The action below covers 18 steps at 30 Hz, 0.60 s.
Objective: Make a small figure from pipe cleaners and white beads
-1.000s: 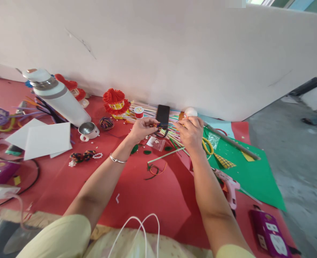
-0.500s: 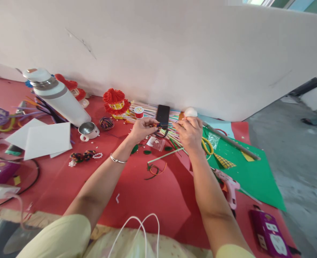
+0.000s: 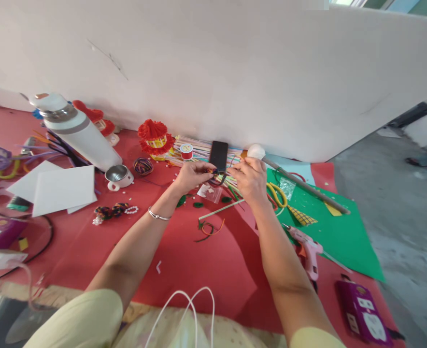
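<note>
My left hand [image 3: 192,178], with a silver bangle at its wrist, pinches a small bundle of dark multicolored yarn [image 3: 212,170] between thumb and fingertips. To its right, my right hand [image 3: 251,181] is closed in a pinch; what it holds, if anything, is too fine to make out. A black phone [image 3: 219,153] lies just behind both hands, on colored straw-like sticks [image 3: 201,143]. Below the yarn bundle, a small clear packet [image 3: 210,193] rests on the red table covering. A ball of multicolored yarn [image 3: 143,166] sits to the left, with a strand trailing toward my left hand.
At the left stand a white bottle [image 3: 81,135] and a steel-lined cup [image 3: 119,177], near white sheets [image 3: 64,189]. A red-yarn hut model [image 3: 155,137] and thread spool [image 3: 186,151] are behind. At the right lie yellow-handled scissors [image 3: 277,194], a pink glue gun [image 3: 307,249] and a purple power box [image 3: 363,311].
My right hand has moved slightly left, closer to the yarn bundle. My left hand stays nearly in place, still pinching the bundle.
</note>
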{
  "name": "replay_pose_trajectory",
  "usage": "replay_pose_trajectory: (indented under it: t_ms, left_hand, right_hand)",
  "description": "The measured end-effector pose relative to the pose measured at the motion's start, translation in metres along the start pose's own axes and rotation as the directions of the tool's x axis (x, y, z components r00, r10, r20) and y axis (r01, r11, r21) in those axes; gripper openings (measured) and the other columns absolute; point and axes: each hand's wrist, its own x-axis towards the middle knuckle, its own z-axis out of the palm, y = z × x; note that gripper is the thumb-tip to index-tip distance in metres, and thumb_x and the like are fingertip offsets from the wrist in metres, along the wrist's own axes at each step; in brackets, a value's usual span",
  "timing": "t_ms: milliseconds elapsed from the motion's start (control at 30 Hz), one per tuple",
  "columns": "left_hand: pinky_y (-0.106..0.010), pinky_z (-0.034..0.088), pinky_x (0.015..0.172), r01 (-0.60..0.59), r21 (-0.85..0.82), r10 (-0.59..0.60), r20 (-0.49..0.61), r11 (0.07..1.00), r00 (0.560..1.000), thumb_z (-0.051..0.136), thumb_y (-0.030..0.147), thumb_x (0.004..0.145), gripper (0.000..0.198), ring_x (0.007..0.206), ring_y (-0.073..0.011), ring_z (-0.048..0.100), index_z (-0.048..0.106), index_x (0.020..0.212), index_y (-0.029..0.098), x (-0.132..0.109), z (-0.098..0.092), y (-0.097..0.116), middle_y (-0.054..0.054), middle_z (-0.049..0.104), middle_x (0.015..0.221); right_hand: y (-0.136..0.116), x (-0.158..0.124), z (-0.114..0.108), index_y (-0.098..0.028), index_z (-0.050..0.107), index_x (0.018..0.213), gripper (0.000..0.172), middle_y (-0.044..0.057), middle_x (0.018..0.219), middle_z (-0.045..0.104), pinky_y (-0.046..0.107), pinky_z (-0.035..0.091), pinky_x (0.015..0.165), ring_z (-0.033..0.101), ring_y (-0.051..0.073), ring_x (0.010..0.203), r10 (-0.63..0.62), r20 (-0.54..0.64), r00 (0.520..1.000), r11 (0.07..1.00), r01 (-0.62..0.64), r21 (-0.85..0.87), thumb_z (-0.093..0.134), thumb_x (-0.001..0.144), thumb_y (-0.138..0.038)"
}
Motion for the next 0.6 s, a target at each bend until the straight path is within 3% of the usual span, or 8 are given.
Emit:
replay_pose_trajectory:
  t_ms: [333,600]
  left_hand:
    - [-0.024,0.058,0.061,0.001,-0.125,-0.001,-0.001,0.992,1.0,0.09,0.027,0.065,0.037,0.068,-0.0138,0.069,0.081,0.098,0.014,0.0009,-0.0022,-0.0032,-0.004,0.077,0.083]
    - [-0.025,0.058,0.06,0.029,-0.216,-0.02,0.045,0.976,0.999,0.091,0.027,0.065,0.037,0.065,-0.0142,0.07,0.081,0.098,0.014,-0.0009,-0.0034,-0.0001,-0.006,0.078,0.084]
  right_hand:
    - [0.0038,-0.0004,-0.0035,-0.034,0.083,0.103,0.024,0.004,0.104,0.074,0.042,0.043,0.097,0.055,0.027,0.111,0.008,-0.059,0.998,0.999,-0.01,-0.042,0.064,0.099,-0.02]
    - [0.0092,-0.0001,-0.0023,-0.031,0.083,0.103,0.033,0.005,0.099,0.073,0.036,0.048,0.085,0.056,0.023,0.094,0.022,-0.055,0.998,0.996,-0.017,0.086,0.055,0.101,-0.015]
